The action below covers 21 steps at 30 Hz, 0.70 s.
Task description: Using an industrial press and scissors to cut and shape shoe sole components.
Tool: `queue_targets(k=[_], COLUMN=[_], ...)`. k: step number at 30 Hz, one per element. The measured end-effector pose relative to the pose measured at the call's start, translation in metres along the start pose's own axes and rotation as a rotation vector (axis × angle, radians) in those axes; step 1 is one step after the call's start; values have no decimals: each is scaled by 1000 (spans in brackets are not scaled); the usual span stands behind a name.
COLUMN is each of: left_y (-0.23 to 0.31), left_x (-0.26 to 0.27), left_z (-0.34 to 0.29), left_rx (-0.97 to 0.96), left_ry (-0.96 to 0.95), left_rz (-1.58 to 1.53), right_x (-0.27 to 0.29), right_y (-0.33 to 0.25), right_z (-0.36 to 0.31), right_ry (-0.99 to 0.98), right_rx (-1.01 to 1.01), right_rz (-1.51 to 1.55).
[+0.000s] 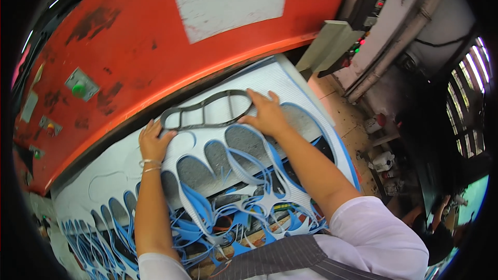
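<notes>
A sole-shaped metal cutting die (203, 107) with thin dark walls and several crossbars lies on a white, ribbed sheet (270, 75) with blue showing at its cut edges. My left hand (154, 141) grips the die's narrower left end, thumb on the near side. At the wider right end, my right hand (267, 113) holds the rim between thumb and fingers. Just nearer than the die, sole-shaped cutouts in the sheet expose a grey surface (194, 173). Loose strips of white and blue offcut (270, 199) hang toward my body.
A large orange-red machine body (140, 52) rises along the sheet's far edge, with a green button (79, 90) at left. A control box (360, 5) with small lights stands at far right. Beyond the sheet's right edge are a tiled floor (355, 137) and a wall pipe (389, 57).
</notes>
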<state>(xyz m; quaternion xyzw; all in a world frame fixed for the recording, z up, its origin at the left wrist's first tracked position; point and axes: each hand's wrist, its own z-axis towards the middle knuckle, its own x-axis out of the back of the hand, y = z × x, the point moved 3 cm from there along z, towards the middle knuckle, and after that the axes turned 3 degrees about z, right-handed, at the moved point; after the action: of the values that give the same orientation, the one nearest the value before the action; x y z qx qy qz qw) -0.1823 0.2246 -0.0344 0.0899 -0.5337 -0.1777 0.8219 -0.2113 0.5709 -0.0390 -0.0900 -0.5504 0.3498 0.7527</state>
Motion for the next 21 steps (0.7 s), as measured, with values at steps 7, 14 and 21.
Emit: queue_targets(k=[7, 14, 21], left_y=[7, 13, 17], left_x=[8, 8, -8], left_z=[3, -2, 2], left_rx=[8, 16, -5], left_ry=[-8, -8, 30], left_rz=[-36, -83, 42], right_x=[16, 25, 26], right_y=[15, 36, 22], right_z=[8, 8, 6], right_ry=[22, 101, 12], right_rx=[-41, -235, -35], right_rz=[241, 894, 164])
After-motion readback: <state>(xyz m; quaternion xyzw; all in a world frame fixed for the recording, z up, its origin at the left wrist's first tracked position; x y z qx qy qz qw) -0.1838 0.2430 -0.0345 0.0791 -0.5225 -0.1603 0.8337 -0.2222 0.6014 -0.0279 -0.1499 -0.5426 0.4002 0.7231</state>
